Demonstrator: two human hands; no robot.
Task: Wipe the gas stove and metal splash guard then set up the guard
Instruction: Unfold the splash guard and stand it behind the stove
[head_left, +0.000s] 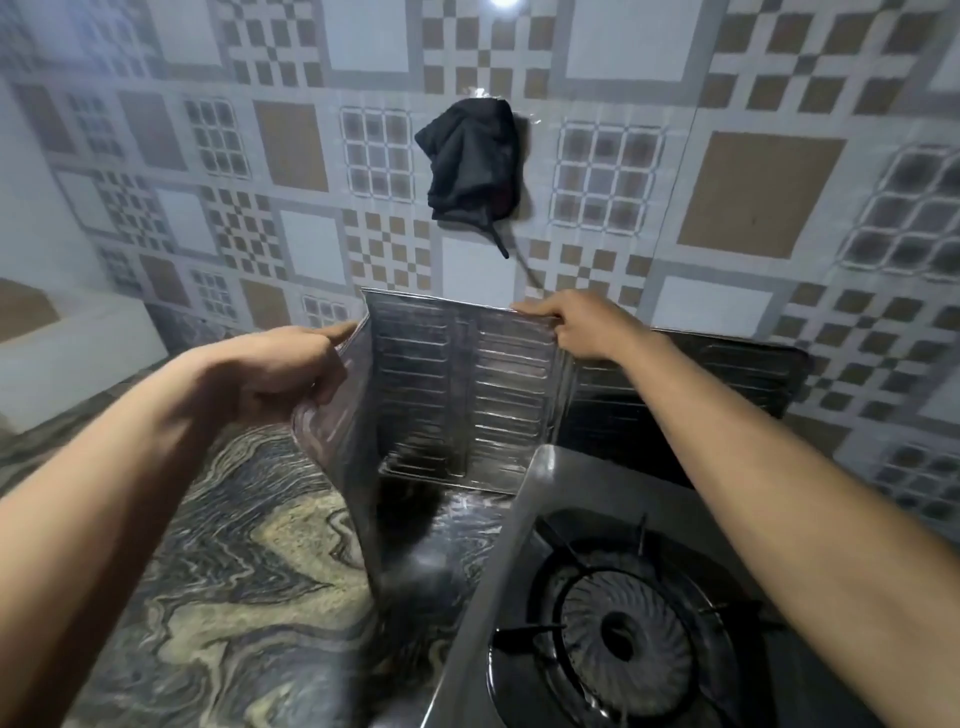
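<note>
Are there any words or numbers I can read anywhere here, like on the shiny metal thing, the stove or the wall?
None: no word, number, brand or sign shows anywhere.
Splash guard: only pressed ridges, no letters.
Gas stove: plain metal, no label in view.
Wall tiles: only square patterns.
Black cloth hanging on the wall: no print visible.

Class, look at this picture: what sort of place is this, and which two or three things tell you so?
Most likely a home kitchen. A gas stove with a burner sits on a marbled stone counter, a folding metal splash guard stands behind it, and patterned wall tiles cover the wall.
</note>
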